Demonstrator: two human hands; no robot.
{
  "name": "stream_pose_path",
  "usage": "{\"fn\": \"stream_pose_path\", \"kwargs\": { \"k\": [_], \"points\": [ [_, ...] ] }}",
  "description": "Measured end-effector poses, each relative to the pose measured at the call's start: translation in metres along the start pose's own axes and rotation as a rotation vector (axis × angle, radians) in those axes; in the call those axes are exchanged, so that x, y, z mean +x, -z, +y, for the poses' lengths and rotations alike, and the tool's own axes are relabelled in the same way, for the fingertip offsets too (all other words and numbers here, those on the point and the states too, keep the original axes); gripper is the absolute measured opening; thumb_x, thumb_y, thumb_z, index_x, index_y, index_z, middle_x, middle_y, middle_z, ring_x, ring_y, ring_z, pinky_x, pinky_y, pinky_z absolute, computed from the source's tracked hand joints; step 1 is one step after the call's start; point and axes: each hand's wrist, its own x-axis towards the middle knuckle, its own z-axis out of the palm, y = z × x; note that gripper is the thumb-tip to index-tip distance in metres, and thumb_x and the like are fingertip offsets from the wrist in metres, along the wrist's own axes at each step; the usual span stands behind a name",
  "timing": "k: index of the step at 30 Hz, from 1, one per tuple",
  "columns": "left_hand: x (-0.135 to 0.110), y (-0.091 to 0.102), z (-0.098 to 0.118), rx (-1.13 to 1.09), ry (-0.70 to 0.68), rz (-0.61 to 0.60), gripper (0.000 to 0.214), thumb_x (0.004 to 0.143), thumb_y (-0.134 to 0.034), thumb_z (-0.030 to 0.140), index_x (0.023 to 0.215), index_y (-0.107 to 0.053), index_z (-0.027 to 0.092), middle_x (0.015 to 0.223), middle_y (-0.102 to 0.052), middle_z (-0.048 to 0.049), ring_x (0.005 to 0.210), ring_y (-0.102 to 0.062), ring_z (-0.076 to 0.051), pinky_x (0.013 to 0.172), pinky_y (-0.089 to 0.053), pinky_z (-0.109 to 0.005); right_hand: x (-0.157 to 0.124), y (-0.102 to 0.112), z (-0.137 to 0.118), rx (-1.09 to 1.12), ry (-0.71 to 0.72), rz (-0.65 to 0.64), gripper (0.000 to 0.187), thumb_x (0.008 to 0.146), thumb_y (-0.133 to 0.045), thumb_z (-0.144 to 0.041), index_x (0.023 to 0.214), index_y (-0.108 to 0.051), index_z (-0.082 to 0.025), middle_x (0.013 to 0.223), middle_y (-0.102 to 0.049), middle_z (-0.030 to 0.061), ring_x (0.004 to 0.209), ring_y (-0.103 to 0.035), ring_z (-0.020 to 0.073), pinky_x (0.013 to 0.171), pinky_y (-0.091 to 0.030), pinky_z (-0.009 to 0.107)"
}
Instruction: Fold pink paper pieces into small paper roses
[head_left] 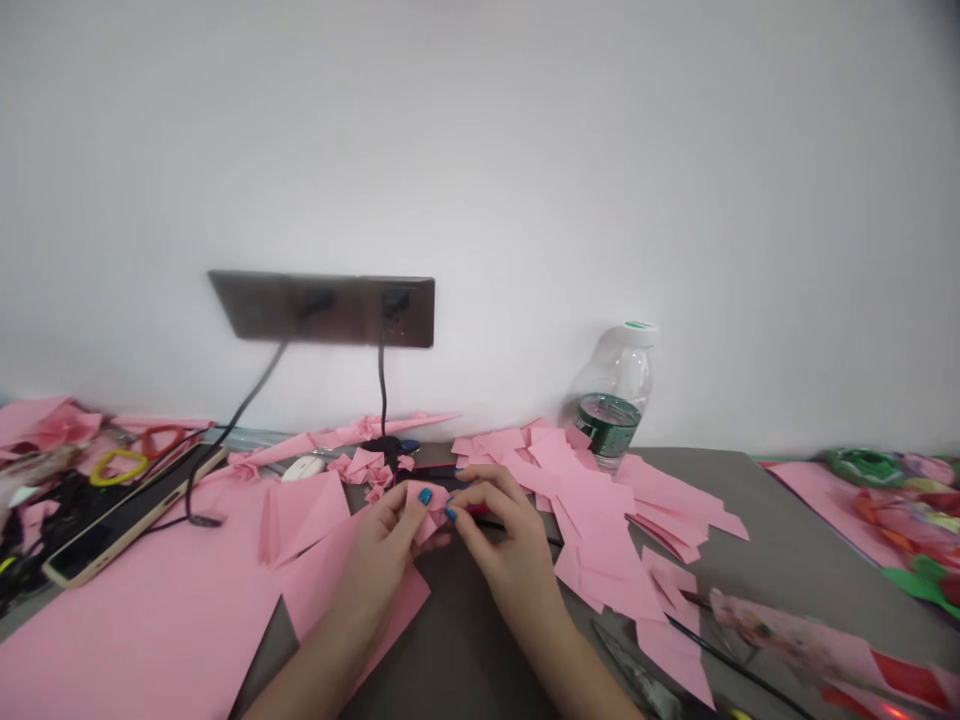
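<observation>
Pinching folded pink paper (pixel 433 522) with left hand (pixel 380 548) and right hand (pixel 511 535), above the desk (pixel 465 650), short of its far edge. Can see pink slips (pixel 592 510) rightward, then, near that edge, a bottle (pixel 630 378) with green label (pixel 606 425) too blurred to read.

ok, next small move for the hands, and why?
I'd hold the small pink paper steady in the left hand and lightly pinch its right edge with the right hand. The left thumb already lies on it, and the right fingertips are at that edge. Fold detail is too blurred to judge.
</observation>
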Motion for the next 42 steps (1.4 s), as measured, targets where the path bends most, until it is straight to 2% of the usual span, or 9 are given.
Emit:
{"fn": "stream_pose_path", "kwargs": {
  "k": [3,7,12,16,21,26,32,42],
  "points": [
    [-0.002,-0.001,-0.001,0.017,-0.015,-0.014,0.028,0.078,-0.073,0.044,0.089,-0.071,0.019,0.087,-0.071,-0.0035,0.078,-0.066,-0.017,0.067,-0.056,-0.025,0.001,0.0,-0.001,0.027,-0.022,0.008,0.013,0.083,-0.057,-0.012,0.075,-0.063,-0.021,0.097,-0.063,0.0073,0.093,-0.062,0.0206,0.077,-0.051,0.032],
    [-0.005,-0.006,0.003,0.065,-0.065,-0.089,0.027,0.082,-0.069,0.042,0.096,-0.071,0.019,0.095,-0.072,-0.0056,0.086,-0.066,-0.019,0.074,-0.056,-0.029,0.002,0.001,-0.002,0.087,-0.036,0.024,0.013,0.083,-0.055,-0.013,0.074,-0.058,-0.021,0.091,-0.063,0.0059,0.087,-0.061,0.0198,0.075,-0.049,0.032],
    [-0.007,-0.013,0.012,0.202,-0.137,-0.109,0.025,0.073,-0.078,0.034,0.093,-0.071,0.019,0.089,-0.072,-0.0031,0.087,-0.066,-0.02,0.078,-0.056,-0.029,0.002,0.003,-0.003,0.098,-0.047,0.02,0.012,0.087,-0.051,-0.015,0.078,-0.056,-0.021,0.082,-0.059,0.0034,0.077,-0.057,0.0174,0.068,-0.046,0.029],
    [-0.008,-0.014,0.012,0.185,-0.112,-0.079,0.021,0.074,-0.076,0.037,0.08,-0.068,0.018,0.081,-0.07,-0.0018,0.083,-0.065,-0.019,0.076,-0.056,-0.03,0.0,0.001,-0.003,0.104,-0.067,0.005,0.012,0.09,-0.047,-0.017,0.081,-0.054,-0.02,0.079,-0.056,0.0027,0.073,-0.054,0.0167,0.066,-0.044,0.029],
    [-0.008,-0.011,0.008,0.159,-0.088,-0.094,0.023,0.077,-0.074,0.036,0.089,-0.07,0.017,0.087,-0.071,-0.0047,0.086,-0.066,-0.021,0.076,-0.056,-0.031,-0.001,-0.001,-0.003,0.124,-0.091,-0.008,0.01,0.09,-0.048,-0.019,0.081,-0.052,-0.02,0.077,-0.054,0.0017,0.072,-0.054,0.0157,0.064,-0.045,0.028],
    [-0.007,-0.009,0.006,0.12,-0.063,-0.105,0.02,0.078,-0.074,0.034,0.087,-0.07,0.017,0.084,-0.07,-0.004,0.081,-0.065,-0.019,0.076,-0.055,-0.03,0.0,-0.001,-0.002,0.148,-0.137,0.026,0.007,0.085,-0.053,-0.019,0.079,-0.054,-0.021,0.073,-0.057,0.0,0.068,-0.055,0.0149,0.062,-0.046,0.027],
    [-0.006,-0.005,0.002,0.092,-0.07,-0.109,0.024,0.078,-0.074,0.035,0.095,-0.073,0.017,0.092,-0.072,-0.006,0.083,-0.064,-0.018,0.075,-0.052,-0.027,0.001,0.001,-0.004,0.152,-0.137,0.042,0.008,0.085,-0.056,-0.019,0.077,-0.056,-0.02,0.071,-0.058,-0.0002,0.066,-0.056,0.0145,0.062,-0.046,0.027],
    [-0.005,-0.006,0.004,0.158,-0.081,-0.122,0.023,0.078,-0.074,0.038,0.085,-0.072,0.016,0.078,-0.068,-0.0028,0.073,-0.061,-0.015,0.072,-0.051,-0.026,0.002,0.003,-0.003,0.166,-0.167,0.024,0.01,0.084,-0.059,-0.022,0.075,-0.061,-0.019,0.075,-0.06,0.002,0.071,-0.058,0.0166,0.064,-0.046,0.028]
  ]
}}
